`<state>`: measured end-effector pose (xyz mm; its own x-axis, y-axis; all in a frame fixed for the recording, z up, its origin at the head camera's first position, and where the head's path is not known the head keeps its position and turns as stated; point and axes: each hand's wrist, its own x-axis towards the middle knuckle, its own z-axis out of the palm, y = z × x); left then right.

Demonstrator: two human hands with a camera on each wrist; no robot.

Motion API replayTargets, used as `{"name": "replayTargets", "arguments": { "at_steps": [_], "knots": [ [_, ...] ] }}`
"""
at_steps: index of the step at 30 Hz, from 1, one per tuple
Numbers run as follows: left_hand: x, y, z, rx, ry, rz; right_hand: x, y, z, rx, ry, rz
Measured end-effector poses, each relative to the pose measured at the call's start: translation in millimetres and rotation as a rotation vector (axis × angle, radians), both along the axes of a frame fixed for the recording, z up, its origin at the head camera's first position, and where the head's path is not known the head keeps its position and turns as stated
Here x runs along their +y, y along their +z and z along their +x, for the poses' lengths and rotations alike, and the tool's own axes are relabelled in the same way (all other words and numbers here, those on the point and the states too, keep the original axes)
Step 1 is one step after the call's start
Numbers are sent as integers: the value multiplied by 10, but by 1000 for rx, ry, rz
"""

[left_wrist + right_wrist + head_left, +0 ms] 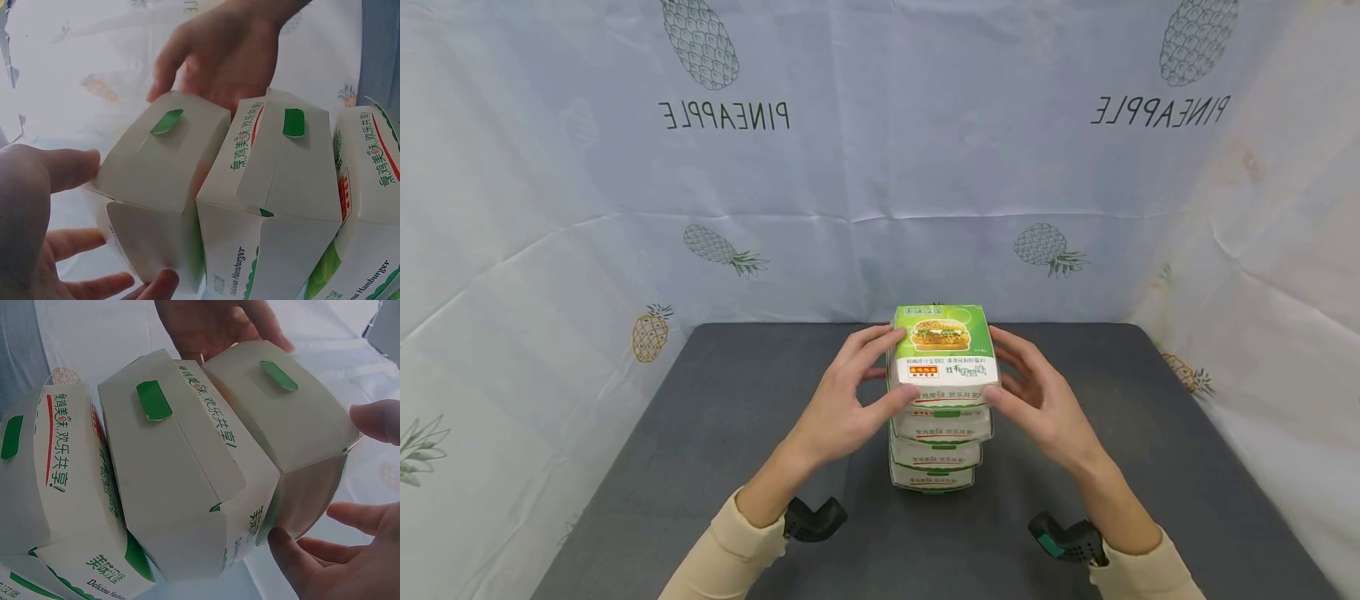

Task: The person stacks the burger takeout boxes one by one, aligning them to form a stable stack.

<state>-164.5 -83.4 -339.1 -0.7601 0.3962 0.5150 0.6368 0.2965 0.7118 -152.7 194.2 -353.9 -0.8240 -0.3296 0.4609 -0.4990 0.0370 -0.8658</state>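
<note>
A green and white cardboard burger box (943,350), printed with a hamburger picture, tops a stack of several such boxes in the middle of the table. My left hand (846,402) holds its left side, thumb at the lower front corner and fingers along the side. On the opposite side my right hand (1047,404) holds it the same way, with the thumb at the front right corner. Beneath is a second burger box (943,427), slightly offset. Both wrist views show the top box's plain white side (159,153) with a green tab.
The lower burger boxes (934,478) stand on a dark grey table (737,417). A pale cloth with pineapple prints (880,167) hangs behind and along both sides. Each wrist wears a black strapped device (814,520).
</note>
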Motion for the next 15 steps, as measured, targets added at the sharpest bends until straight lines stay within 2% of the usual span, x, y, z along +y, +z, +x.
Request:
{"name": "replayTargets", "arguments": {
  "at_steps": [10, 15],
  "knots": [
    [-39, -15, 13, 3, -3, -5, 27, -7, 48, 33, -62, 24],
    [-125, -31, 24, -16, 31, -7, 77, -35, 75, 69, -93, 17]
  ]
}}
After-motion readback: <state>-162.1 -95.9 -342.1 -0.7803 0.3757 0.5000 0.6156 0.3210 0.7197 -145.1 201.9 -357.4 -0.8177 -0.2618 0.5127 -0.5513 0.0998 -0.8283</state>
